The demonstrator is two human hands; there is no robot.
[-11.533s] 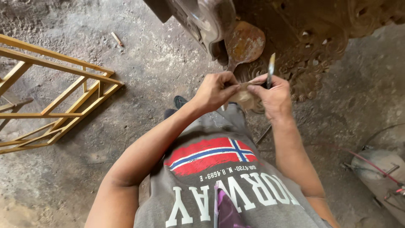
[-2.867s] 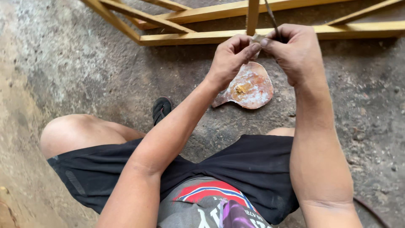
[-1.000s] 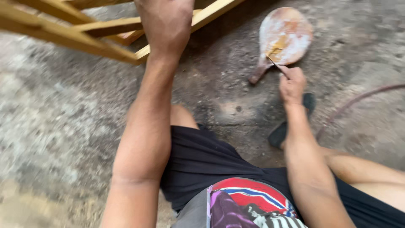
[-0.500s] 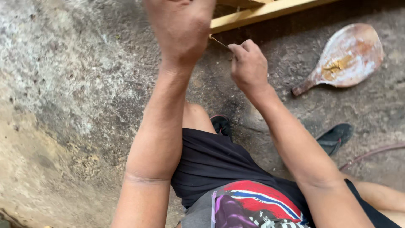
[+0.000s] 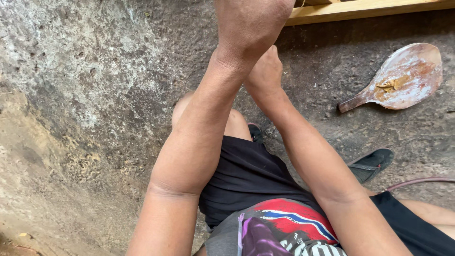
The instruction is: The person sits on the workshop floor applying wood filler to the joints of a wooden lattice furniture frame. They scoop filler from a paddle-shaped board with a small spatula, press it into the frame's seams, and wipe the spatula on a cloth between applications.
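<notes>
The rough grey concrete floor (image 5: 95, 71) fills most of the frame, paler and sandy toward the lower left. One yellow-painted wooden bar (image 5: 369, 8) runs along the top right edge. One worn, round wooden paddle with an orange smear (image 5: 403, 76) lies on the floor at the upper right, handle pointing left. One black sandal (image 5: 372, 163) lies at the middle right, with one pinkish hose (image 5: 417, 181) just below it. The left hand (image 5: 253, 21) rises at top centre, its fingers cut off by the frame edge, so its grip cannot be told. The right hand (image 5: 265, 71) sits just behind it, fingers hidden; its state cannot be told either.
</notes>
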